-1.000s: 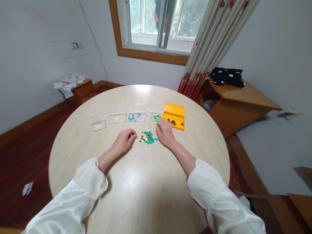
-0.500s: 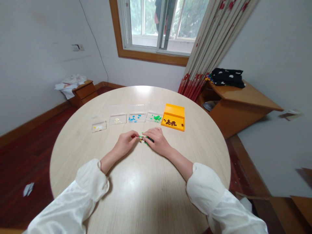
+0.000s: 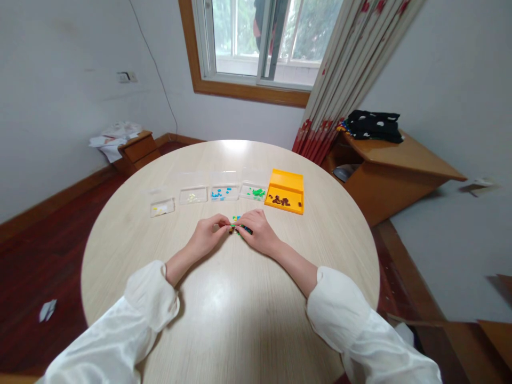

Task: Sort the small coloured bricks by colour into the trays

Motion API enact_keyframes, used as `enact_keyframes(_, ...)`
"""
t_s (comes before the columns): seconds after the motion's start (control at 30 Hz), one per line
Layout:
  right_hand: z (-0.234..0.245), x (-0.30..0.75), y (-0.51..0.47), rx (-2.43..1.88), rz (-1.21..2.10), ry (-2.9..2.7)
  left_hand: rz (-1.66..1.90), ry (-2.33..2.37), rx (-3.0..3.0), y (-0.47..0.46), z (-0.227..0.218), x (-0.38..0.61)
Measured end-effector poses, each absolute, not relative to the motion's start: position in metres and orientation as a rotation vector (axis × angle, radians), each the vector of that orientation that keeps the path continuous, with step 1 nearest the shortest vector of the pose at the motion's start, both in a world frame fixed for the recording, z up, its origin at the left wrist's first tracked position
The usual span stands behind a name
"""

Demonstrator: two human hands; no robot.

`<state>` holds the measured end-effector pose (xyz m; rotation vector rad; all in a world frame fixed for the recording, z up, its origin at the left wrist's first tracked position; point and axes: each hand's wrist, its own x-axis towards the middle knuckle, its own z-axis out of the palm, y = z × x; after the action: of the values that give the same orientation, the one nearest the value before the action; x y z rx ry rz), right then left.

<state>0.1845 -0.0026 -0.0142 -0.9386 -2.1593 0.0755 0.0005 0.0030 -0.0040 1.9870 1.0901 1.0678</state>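
A small pile of mixed coloured pieces (image 3: 237,225) lies on the round pale wooden table (image 3: 224,298). My left hand (image 3: 208,234) and my right hand (image 3: 258,232) meet over the pile, fingers curled and pinching at the pieces, and they hide most of it. What each pinch holds is too small to name. Behind the pile stands a row of trays: a clear one with yellow pieces (image 3: 161,207), one with pale pieces (image 3: 192,195), one with blue pieces (image 3: 224,192), one with green pieces (image 3: 253,191), and an orange tray (image 3: 285,198) with brown pieces.
A wooden desk (image 3: 394,160) with dark folded cloth (image 3: 374,126) stands at the right. A curtain (image 3: 340,80) hangs beside the window (image 3: 264,42). A small cabinet with papers (image 3: 124,144) sits at the left wall. A paper scrap (image 3: 47,309) lies on the floor.
My right hand came back from the green tray to the pile. My left hand moved right, and both hands now pinch together over the pieces.
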Motion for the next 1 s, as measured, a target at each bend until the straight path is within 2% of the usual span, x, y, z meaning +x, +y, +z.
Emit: enact_keyframes(1.0, -0.0154, 0.1807, -0.0032, -0.905, 0.24, -2.064, 1.065, 1.083, 1.898, 0.0055, -0.0067, 0.0016)
